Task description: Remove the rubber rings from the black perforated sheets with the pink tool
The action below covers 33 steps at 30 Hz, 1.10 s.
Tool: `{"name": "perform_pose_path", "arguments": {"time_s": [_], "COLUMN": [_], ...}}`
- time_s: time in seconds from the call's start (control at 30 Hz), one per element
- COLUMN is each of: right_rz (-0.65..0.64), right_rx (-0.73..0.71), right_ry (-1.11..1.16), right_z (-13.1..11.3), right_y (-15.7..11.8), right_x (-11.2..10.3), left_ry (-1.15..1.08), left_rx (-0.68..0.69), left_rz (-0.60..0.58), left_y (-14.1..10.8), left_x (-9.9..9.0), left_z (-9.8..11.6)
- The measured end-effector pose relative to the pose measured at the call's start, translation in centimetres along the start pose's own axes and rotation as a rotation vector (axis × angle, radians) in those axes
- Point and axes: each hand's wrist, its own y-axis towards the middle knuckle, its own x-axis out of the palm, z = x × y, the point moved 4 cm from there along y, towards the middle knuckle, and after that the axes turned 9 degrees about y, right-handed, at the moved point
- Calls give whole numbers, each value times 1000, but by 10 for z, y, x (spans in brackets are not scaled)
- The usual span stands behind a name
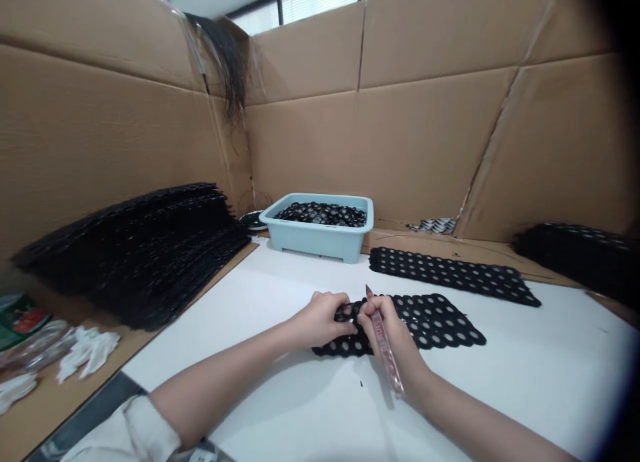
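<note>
A black strip patterned with rows of pale round discs (440, 322) lies on the white tabletop under both hands. At its left part, my left hand (325, 319) is closed, thumb and fingers pinching a black piece at the strip's upper edge. My right hand (393, 332) is closed beside it, almost touching. In its grip is a pen-like tool (385, 352) with a clear reddish, lettered barrel and a dark pointed end sticking up past the fingers. The fingertips partly hide the strip between the hands.
Behind stands a light blue basin (320, 239) full of black-rimmed discs. A second dotted strip (450, 273) lies at the back right. Black stacks lie left (130, 255) and right (580, 255). White crumpled gloves (87, 352) are at the left edge. Cardboard walls (400, 135) enclose the table.
</note>
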Motion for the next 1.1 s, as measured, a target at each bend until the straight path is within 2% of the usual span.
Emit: {"name": "perform_pose_path", "arguments": {"time_s": [0.1,0.17,0.33,0.53,0.63,0.93,1.1], "right_rz": [30,40,-4,-28,-26,-26,76], "right_rx": [47,14,-120,-120,-98,-59,-102], "right_ry": [117,146,124,184,231,293,261], "right_z": [4,5,5,7,9,8,1], "right_y": [4,7,16,17,19,19,25], "right_x": [-4,-8,-18,-18,-17,-18,-24], "left_ry": [-67,-136,-376,-629,-772,-846,-898], "left_rx": [-79,-117,-140,-200,-265,-273,-259], "left_rz": [55,50,-103,-242,-250,-217,-237], "left_y": [7,12,19,17,17,18,20], "left_x": [-3,-3,0,0,1,5,7], "left_z": [-17,-26,-30,-26,-28,-32,-34]}}
